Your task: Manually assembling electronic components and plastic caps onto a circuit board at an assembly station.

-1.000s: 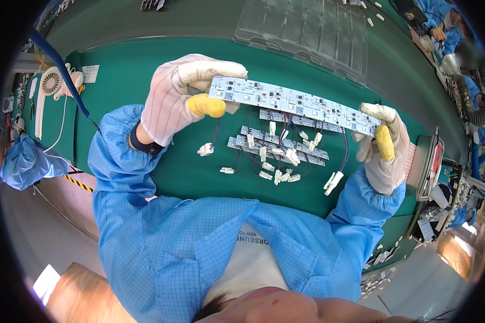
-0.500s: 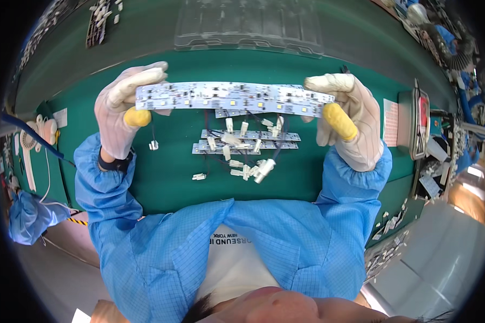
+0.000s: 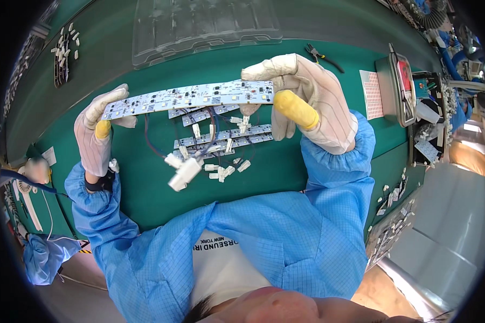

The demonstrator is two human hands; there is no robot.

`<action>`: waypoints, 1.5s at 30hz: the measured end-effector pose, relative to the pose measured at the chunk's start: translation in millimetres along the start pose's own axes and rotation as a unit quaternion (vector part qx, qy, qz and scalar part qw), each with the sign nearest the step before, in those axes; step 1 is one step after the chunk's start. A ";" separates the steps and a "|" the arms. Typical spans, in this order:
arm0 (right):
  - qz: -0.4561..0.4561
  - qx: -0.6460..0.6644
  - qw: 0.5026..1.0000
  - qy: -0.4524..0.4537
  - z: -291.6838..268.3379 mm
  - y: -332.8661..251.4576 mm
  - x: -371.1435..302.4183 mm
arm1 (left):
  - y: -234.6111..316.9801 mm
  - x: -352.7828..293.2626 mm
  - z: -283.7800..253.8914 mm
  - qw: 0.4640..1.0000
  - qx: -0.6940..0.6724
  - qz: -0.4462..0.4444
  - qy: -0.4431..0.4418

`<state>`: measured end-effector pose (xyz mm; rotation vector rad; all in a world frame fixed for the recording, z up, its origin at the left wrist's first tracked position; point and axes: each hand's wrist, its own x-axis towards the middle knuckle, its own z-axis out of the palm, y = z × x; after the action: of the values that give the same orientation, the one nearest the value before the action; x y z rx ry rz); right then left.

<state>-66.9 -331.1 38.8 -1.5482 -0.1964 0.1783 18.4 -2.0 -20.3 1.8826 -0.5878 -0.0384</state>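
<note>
One LED circuit strip point(image 3: 194, 97) is held at about 11 o'clock from the picture's centre, spanned between two gloved hands. Its left end is pinched by the left hand point(image 3: 95, 134), at 10 o'clock; its right end by the right hand point(image 3: 320, 107), at 2 o'clock, both with thumb and fingers curled together. At least four loose strips point(image 3: 261, 130) are seen on the green mat point(image 3: 156, 196); the white connectors are too overlapped to be counted. Since half a second ago, the held strip's slope has been reversed, its right end now higher. One pair of pliers point(image 3: 324, 58) lies at 1 o'clock, one clear tray point(image 3: 207, 32) towards 12. The loose strips are partly covered by a dangling white connector point(image 3: 186, 172).
</note>
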 end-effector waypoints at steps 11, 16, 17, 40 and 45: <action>0.021 -0.073 0.994 0.083 5.4 2.4 6.1 | 10.9 -9.8 0.7 0.995 -0.094 0.026 0.021; 0.030 -0.113 0.986 0.118 8.5 7.7 10.6 | 17.1 -12.3 -0.5 0.995 -0.078 0.057 -0.009; 0.042 -0.128 0.985 0.112 7.9 8.0 12.3 | 22.7 -18.3 1.8 0.993 -0.112 0.035 0.012; 0.019 -0.118 0.992 0.033 1.6 10.2 16.5 | 17.2 -8.7 -4.4 0.991 0.052 0.122 0.018; 0.039 -0.127 0.987 0.087 1.5 12.9 15.1 | 23.9 -13.6 -5.1 0.994 0.004 0.107 -0.028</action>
<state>-52.5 -325.9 26.1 -1.8177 -0.0198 0.0804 -1.0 1.6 -0.6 1.8216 -0.8258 0.0513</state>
